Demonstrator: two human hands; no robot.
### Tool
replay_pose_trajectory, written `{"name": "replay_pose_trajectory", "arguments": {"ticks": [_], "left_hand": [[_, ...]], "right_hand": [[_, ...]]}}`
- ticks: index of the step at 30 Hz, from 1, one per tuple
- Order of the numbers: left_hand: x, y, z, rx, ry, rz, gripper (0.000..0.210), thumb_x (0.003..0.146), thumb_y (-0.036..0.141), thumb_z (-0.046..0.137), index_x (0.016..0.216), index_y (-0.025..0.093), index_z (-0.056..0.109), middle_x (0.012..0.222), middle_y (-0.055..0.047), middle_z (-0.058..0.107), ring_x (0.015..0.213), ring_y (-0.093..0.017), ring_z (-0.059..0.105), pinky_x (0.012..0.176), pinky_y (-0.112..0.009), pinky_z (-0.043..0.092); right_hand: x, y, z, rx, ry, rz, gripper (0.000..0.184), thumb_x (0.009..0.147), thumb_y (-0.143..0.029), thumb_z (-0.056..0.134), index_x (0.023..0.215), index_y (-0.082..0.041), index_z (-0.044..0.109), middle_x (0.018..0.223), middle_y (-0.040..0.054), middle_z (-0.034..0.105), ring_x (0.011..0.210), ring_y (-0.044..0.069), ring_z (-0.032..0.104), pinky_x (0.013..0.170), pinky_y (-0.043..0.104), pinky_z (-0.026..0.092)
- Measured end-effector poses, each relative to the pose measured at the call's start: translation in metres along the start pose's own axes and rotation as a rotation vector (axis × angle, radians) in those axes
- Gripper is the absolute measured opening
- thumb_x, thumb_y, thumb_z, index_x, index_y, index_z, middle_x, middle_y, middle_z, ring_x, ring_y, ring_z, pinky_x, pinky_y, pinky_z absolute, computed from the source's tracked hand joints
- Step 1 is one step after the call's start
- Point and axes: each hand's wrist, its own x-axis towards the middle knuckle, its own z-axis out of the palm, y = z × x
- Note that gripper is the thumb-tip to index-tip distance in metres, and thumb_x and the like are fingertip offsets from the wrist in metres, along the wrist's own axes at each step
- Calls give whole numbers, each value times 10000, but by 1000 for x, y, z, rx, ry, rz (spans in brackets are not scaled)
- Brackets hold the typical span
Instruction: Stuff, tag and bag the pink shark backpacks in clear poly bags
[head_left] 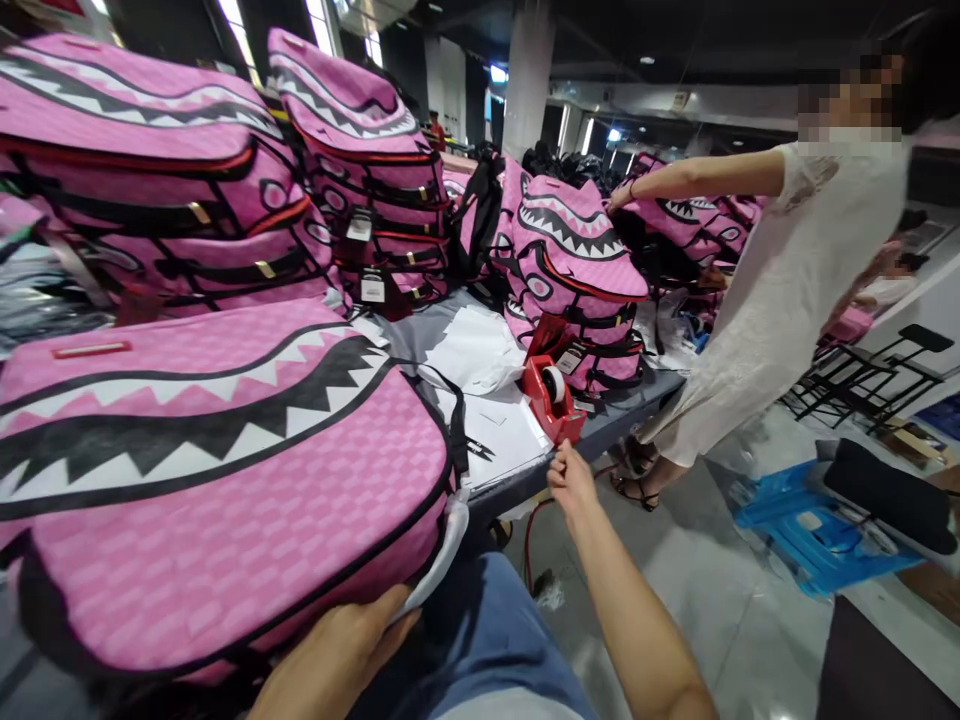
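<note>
A pink bag (247, 500) with a black-and-white shark-tooth print lies in front of me on the left. My left hand (349, 635) is at its near edge, its fingers closed on a white plastic sheet (442, 560) along the bag's side. At the table edge stands a red tape dispenser (561, 425) with a roll of tape (553, 384) in it. Right at the dispenser's front end is my right hand (571, 482), fingers pinched together; whatever is between them is too small to make out. Small black scissors or snips (480, 450) lie on white papers (499, 430) beside the dispenser.
Stacks of similar pink bags (375, 200) rise behind, with another stack (577, 270) past the dispenser. A person in a white dress (780, 250) stands on the right, reaching toward more bags. Blue plastic (817, 530) and a black chair (877, 375) are on the floor.
</note>
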Motion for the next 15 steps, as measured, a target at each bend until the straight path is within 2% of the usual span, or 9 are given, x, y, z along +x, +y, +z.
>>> {"name": "replay_pose_trajectory", "arguments": {"ticks": [3,5,7,10,12,13,15], "left_hand": [[-3,7,-11,49,-53,-56,269,1010,362,393,1058,242,628,786,-23,722,791,-222,734,585,-266,299],[-5,13,-19,29,-78,-74,265,983,438,466,1019,226,620,757,-18,713,742,-219,717,574,-270,277],[-6,18,-27,-65,-115,-65,345,907,557,568,987,224,608,788,-7,724,711,-202,698,561,-258,283],[-8,25,-35,-177,-137,-69,548,718,709,694,947,221,596,831,-5,733,675,-193,671,548,-248,297],[-9,27,-37,-187,-120,-80,577,669,734,709,899,219,590,788,-8,719,660,-201,661,549,-253,297],[-10,27,-36,-187,-112,-84,563,686,737,689,879,219,587,759,-10,709,653,-206,659,550,-257,293],[-10,26,-34,-182,-82,-80,496,812,711,564,865,218,588,723,-25,694,657,-215,662,560,-268,293]], "right_hand": [[-55,25,32,180,-239,166,666,608,-812,749,659,-256,386,493,-131,286,413,61,186,355,185,155],[-98,39,41,352,-445,272,638,641,-769,787,698,-242,432,467,-137,309,396,53,182,356,182,158],[-131,51,42,441,-572,322,600,695,-718,801,718,-228,454,446,-136,346,381,42,200,372,178,160],[-157,64,43,366,-560,312,597,709,-721,792,721,-210,484,441,-121,406,387,33,255,394,175,170],[-162,72,47,291,-546,305,607,700,-748,775,734,-202,512,456,-108,450,391,34,293,398,174,195],[-162,75,49,262,-549,302,614,696,-763,765,736,-201,521,464,-102,469,388,35,307,397,175,210],[-161,82,53,225,-569,302,631,687,-790,746,733,-201,523,476,-91,503,376,36,329,390,178,228]]}}
